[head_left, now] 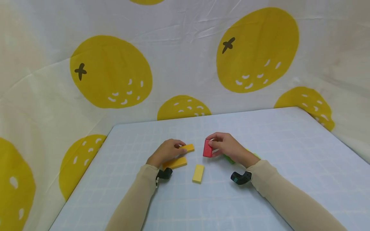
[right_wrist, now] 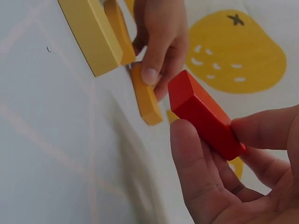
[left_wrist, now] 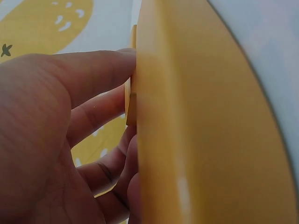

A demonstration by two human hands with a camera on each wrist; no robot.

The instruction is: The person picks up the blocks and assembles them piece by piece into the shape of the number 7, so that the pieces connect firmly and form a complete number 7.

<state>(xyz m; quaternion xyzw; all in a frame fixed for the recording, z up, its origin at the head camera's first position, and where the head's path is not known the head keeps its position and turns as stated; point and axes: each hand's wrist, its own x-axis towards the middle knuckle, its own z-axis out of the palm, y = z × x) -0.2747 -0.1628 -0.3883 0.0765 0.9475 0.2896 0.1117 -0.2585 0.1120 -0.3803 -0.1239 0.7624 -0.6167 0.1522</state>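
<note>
My left hand pinches a small orange block at its near end, thumb on one side and fingers behind. Close below that hand lies a second orange block, which fills much of the left wrist view as a blurred orange face. In my right hand a red block is held tilted between thumb and fingers, raised over the table. The right wrist view shows the red block gripped near its lower end, with the pinched orange block beyond.
A pale yellow block lies on the table between the forearms. Partly hidden under the right hand and wrist are a green block and a lighter green one. The table meets a fruit-printed cloth behind.
</note>
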